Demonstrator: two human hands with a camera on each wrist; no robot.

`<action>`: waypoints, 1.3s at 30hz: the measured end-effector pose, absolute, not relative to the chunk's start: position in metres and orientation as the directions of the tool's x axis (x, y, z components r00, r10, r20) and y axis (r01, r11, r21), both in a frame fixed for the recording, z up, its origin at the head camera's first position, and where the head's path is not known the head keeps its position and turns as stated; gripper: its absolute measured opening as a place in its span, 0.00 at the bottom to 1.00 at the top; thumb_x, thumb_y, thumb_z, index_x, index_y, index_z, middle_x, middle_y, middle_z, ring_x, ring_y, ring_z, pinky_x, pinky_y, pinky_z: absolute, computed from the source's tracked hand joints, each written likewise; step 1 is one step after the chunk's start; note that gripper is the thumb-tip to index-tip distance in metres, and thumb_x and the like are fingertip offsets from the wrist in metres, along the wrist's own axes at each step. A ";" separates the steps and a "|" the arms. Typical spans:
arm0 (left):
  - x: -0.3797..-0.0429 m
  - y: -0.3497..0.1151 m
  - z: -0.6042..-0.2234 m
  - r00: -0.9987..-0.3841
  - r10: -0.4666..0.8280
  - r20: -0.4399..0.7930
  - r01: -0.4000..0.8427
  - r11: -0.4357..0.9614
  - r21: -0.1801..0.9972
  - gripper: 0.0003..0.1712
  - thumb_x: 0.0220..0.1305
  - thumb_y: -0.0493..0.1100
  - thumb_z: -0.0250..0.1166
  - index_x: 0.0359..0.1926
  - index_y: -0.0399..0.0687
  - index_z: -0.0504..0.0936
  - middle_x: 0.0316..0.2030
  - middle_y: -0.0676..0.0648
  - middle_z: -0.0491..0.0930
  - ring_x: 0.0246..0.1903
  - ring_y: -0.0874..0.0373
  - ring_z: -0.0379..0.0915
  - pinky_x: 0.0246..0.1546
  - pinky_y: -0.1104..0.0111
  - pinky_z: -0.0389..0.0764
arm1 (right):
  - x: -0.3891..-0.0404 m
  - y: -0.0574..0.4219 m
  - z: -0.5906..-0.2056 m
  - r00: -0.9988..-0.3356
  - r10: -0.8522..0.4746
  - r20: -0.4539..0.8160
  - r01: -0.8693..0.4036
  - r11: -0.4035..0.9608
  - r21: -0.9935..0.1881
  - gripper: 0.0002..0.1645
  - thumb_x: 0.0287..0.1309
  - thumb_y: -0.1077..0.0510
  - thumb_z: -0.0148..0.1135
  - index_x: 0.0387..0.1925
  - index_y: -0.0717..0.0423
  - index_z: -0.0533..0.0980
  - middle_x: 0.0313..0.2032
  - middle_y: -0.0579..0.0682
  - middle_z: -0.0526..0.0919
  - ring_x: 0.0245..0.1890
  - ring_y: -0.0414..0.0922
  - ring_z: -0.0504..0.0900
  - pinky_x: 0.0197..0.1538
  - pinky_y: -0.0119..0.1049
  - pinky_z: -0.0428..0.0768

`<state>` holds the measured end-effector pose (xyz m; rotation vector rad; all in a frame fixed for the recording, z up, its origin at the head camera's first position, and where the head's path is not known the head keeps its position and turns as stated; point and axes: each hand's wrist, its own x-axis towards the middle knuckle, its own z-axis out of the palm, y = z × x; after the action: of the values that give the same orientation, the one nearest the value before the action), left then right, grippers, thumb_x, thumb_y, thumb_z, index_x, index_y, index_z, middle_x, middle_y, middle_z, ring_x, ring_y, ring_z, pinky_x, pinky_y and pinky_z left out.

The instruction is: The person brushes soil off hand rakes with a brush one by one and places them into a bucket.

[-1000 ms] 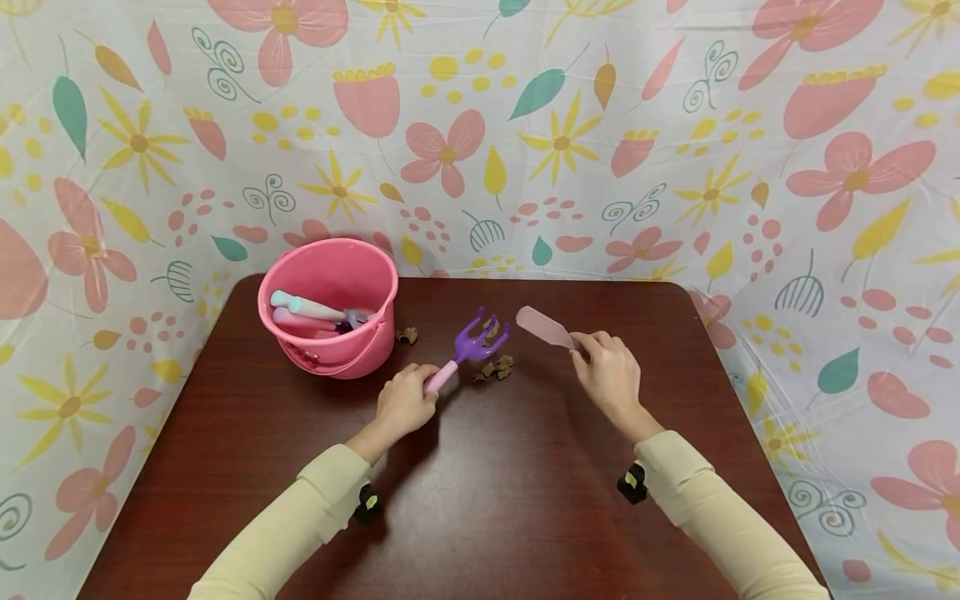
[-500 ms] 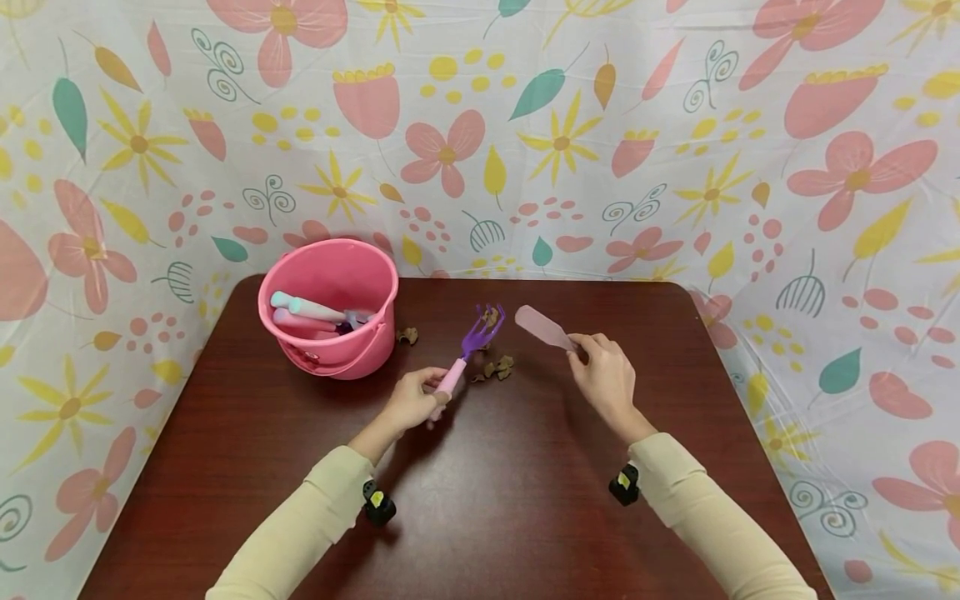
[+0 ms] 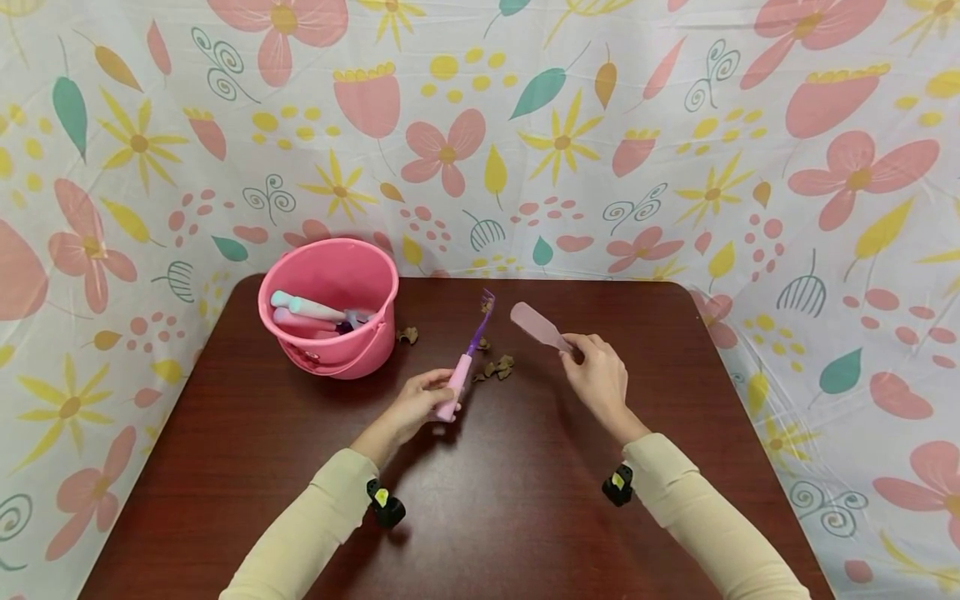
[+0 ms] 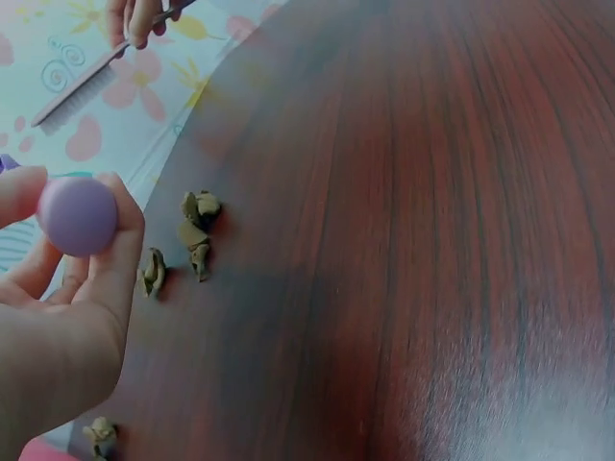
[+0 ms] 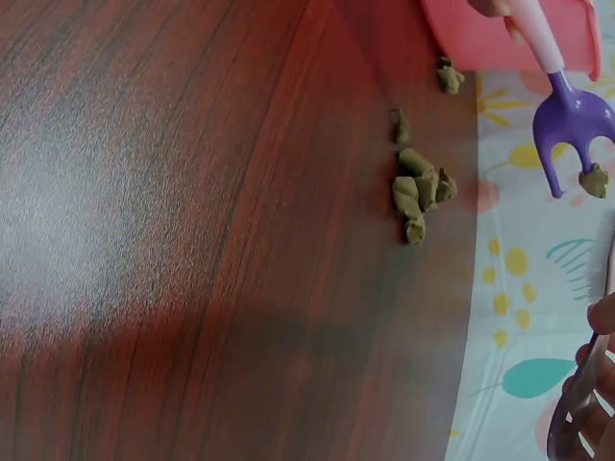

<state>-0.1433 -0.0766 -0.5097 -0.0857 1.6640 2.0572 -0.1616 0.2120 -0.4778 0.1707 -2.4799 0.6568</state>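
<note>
My left hand (image 3: 408, 408) pinches the pink handle of a small purple toy garden fork (image 3: 477, 342), which is held up over the table and turned edge-on in the head view. A brown crumpled piece (image 5: 594, 182) sits at its tines in the right wrist view. My right hand (image 3: 602, 379) grips the handle of a pale pink brush (image 3: 537, 325), whose light bristles face down in the left wrist view. The brush head is just right of the fork's tines. Several more brown pieces (image 3: 498, 367) lie in a small heap below the two tools.
A pink bucket (image 3: 337, 271) stands at the back left of the dark wooden table (image 3: 525, 500), with white, teal and pink tool handles (image 3: 317, 311) leaning inside. One brown piece (image 3: 408, 335) lies beside the bucket. A flower-printed curtain (image 3: 630, 100) hangs behind the table.
My left hand has moved a little right and rolled the fork until its tines stand edge-on, with a brown piece lifted at them. The right hand and brush have shifted slightly left.
</note>
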 end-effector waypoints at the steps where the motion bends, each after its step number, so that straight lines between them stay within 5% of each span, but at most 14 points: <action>1: -0.144 -0.076 -0.511 -0.872 0.343 -0.350 -0.422 -0.164 0.892 0.27 0.60 0.31 0.54 0.62 0.35 0.64 0.49 0.32 0.74 0.30 0.58 0.77 0.28 0.67 0.79 | -0.161 0.211 -0.478 -0.832 0.019 0.554 -0.259 0.870 -0.419 0.14 0.46 0.58 0.67 0.39 0.50 0.82 0.32 0.51 0.83 0.27 0.49 0.78 0.27 0.46 0.74; 8: -0.145 -0.075 -0.512 -0.827 0.449 -0.338 -0.495 -0.298 0.816 0.28 0.63 0.32 0.51 0.65 0.34 0.58 0.38 0.50 0.80 0.30 0.58 0.77 0.30 0.68 0.78 | -0.161 0.203 -0.476 -0.832 0.000 0.554 -0.284 0.859 -0.426 0.14 0.47 0.58 0.67 0.39 0.51 0.82 0.31 0.51 0.82 0.26 0.48 0.78 0.25 0.45 0.73; 25: -0.144 -0.072 -0.520 -0.769 0.619 -0.160 -0.541 -0.496 0.679 0.27 0.69 0.35 0.43 0.66 0.31 0.51 0.40 0.49 0.78 0.30 0.60 0.75 0.31 0.71 0.76 | -0.163 0.187 -0.476 -0.827 -0.060 0.559 -0.360 0.820 -0.445 0.14 0.48 0.57 0.67 0.40 0.49 0.82 0.31 0.47 0.81 0.26 0.45 0.76 0.25 0.41 0.72; 32: -0.145 -0.071 -0.524 -0.764 0.645 -0.014 -0.497 -0.574 0.651 0.23 0.66 0.41 0.51 0.61 0.40 0.65 0.40 0.52 0.77 0.31 0.63 0.74 0.32 0.75 0.75 | -0.162 0.179 -0.475 -0.816 -0.095 0.570 -0.406 0.796 -0.449 0.15 0.47 0.58 0.67 0.41 0.49 0.81 0.32 0.47 0.81 0.28 0.43 0.76 0.26 0.40 0.72; 39: -0.145 -0.069 -0.524 -0.774 0.631 -0.046 -0.509 -0.578 0.638 0.25 0.68 0.39 0.45 0.63 0.34 0.59 0.39 0.52 0.76 0.29 0.64 0.72 0.28 0.77 0.74 | -0.162 0.172 -0.476 -0.807 -0.125 0.577 -0.435 0.787 -0.438 0.15 0.47 0.57 0.67 0.40 0.48 0.81 0.33 0.45 0.82 0.29 0.41 0.77 0.28 0.40 0.74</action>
<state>-0.1445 -0.0692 -0.5239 0.2446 0.8582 2.3184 -0.1622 0.1720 -0.4763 0.4164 -2.4425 0.7747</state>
